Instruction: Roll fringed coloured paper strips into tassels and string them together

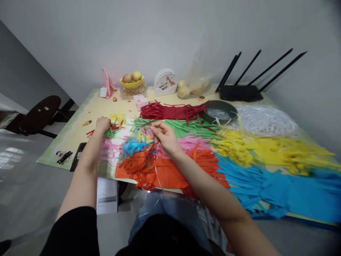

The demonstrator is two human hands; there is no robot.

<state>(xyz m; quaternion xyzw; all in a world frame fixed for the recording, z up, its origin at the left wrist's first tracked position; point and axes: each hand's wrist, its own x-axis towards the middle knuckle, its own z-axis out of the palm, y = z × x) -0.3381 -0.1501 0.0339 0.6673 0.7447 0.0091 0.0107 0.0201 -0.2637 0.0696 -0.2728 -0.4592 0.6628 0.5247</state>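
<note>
My left hand rests closed on a small bunch of green, red and yellow paper strips near the table's left side. Over the middle of the table, my right hand pinches a thin clear plastic strand that trails down toward my lap. Just below and left of that hand lie blue strips and orange fringed paper. Pink strips and green strips lie beside it.
Red strips, yellow paper and blue paper cover the table's right. A dark bowl and clear plastic strands sit behind. A router, fruit bowl, a bag of fruit, a phone and a chair are around.
</note>
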